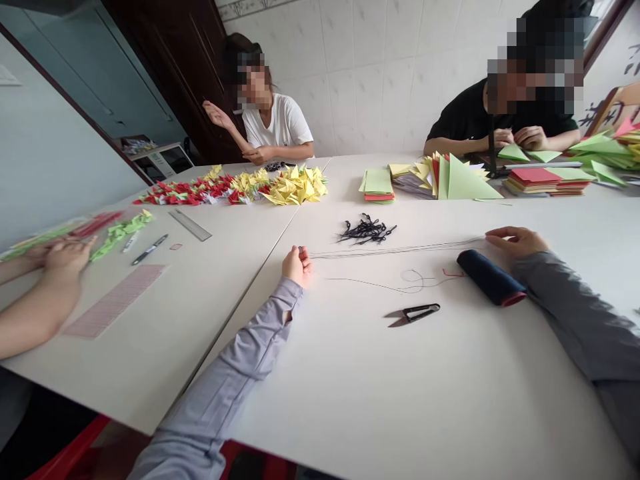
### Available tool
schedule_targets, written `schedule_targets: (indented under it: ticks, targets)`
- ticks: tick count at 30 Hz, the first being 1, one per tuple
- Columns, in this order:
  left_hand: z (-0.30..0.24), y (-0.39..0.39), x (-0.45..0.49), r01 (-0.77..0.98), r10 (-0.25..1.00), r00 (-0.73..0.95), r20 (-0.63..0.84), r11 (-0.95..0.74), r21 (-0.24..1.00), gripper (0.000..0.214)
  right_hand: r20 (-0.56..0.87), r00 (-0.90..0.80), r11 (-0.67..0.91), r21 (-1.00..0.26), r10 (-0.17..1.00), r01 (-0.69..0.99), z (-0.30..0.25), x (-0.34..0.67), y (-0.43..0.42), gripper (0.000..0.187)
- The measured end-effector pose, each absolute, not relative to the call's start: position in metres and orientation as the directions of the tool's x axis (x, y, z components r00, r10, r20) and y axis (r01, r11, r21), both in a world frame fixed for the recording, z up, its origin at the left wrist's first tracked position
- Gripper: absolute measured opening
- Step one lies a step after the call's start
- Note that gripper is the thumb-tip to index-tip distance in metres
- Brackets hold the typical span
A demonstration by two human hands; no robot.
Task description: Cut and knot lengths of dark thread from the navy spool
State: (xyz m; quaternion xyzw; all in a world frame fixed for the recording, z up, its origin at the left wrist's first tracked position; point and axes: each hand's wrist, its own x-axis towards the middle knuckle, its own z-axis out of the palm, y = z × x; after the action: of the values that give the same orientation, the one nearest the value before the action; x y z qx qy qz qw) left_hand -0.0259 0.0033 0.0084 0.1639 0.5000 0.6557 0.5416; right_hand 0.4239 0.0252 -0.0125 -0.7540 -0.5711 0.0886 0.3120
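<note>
Several strands of dark thread [395, 251] stretch nearly straight across the white table between my two hands. My left hand [297, 266] is closed around their left end, fingers curled. At the other end, my right hand [517, 241] pinches the strands between thumb and fingertips. Just below my right hand lies a navy thread spool [489, 277], from which a loose thread curls leftward over the table. Black thread snips [421, 312] rest nearer to me, blades pointing left. Beyond the strands sits a small pile of black knotted cords [367, 229].
Folded paper pieces [295, 185] and stacked paper sheets [377, 183] line the far side, where two people sit. At left, another person's hands [67, 255] work near a green paper chain [120, 235], a pen [150, 249], a ruler [190, 225] and a pink gridded sheet [117, 300].
</note>
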Motion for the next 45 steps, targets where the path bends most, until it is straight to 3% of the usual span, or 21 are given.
schedule_targets:
  ticks: [3, 6, 9, 12, 15, 18, 22, 29, 35, 41, 45]
  targets:
    - [0.013, -0.002, -0.02, -0.543, 0.919, -0.253, -0.301, 0.123, 0.831, 0.033, 0.18, 0.358, -0.202, -0.565, 0.916, 0.8, 0.003, 0.434, 0.024, 0.025]
    - [0.019, -0.009, -0.011, -0.499, 0.965, -0.058, -0.254, 0.192, 0.845, 0.032, 0.238, 0.32, -0.18, -0.471, 0.917, 0.864, 0.028, 0.427, 0.013, 0.019]
    - [0.025, -0.018, 0.003, -0.382, 0.97, 0.137, -0.199, 0.237, 0.893, 0.031, 0.267, 0.027, 0.076, -0.367, 0.963, 0.927, 0.048, 0.398, -0.003, 0.016]
    - [0.027, -0.026, 0.023, -0.211, 0.942, 0.291, -0.169, 0.235, 0.949, 0.035, 0.312, -0.354, 0.437, -0.256, 0.882, 0.862, 0.051, 0.356, -0.02, 0.016]
    - [0.024, -0.031, 0.045, -0.065, 0.907, 0.385, -0.172, 0.212, 0.975, 0.036, 0.237, -0.531, 0.568, -0.13, 0.814, 0.813, 0.038, 0.32, -0.033, 0.013]
    - [0.022, -0.033, 0.061, -0.009, 0.891, 0.418, -0.176, 0.197, 0.98, 0.034, 0.174, -0.532, 0.545, -0.033, 0.829, 0.838, 0.023, 0.3, -0.041, 0.011]
    - [0.022, -0.032, 0.074, 0.029, 0.884, 0.427, -0.187, 0.194, 0.981, 0.03, 0.145, -0.493, 0.501, -0.018, 0.858, 0.866, 0.014, 0.293, -0.045, 0.012]
    - [0.016, -0.026, 0.102, 0.073, 0.877, 0.439, -0.194, 0.18, 0.981, 0.011, 0.342, -0.4, 0.48, -0.191, 0.85, 0.857, 0.008, 0.308, -0.034, 0.01]
    - [0.011, -0.018, 0.126, 0.054, 0.841, 0.512, -0.175, 0.172, 0.984, 0.014, 0.412, -0.359, 0.502, -0.321, 0.837, 0.803, 0.008, 0.315, -0.031, 0.011]
    - [0.008, -0.021, 0.128, 0.062, 0.777, 0.602, -0.184, 0.185, 0.981, 0.013, 0.428, -0.332, 0.488, -0.333, 0.841, 0.807, 0.007, 0.313, -0.031, 0.011]
    - [0.004, -0.022, 0.126, 0.044, 0.79, 0.6, -0.129, 0.129, 0.991, 0.012, 0.335, -0.358, 0.453, -0.27, 0.871, 0.85, 0.013, 0.318, -0.032, 0.015]
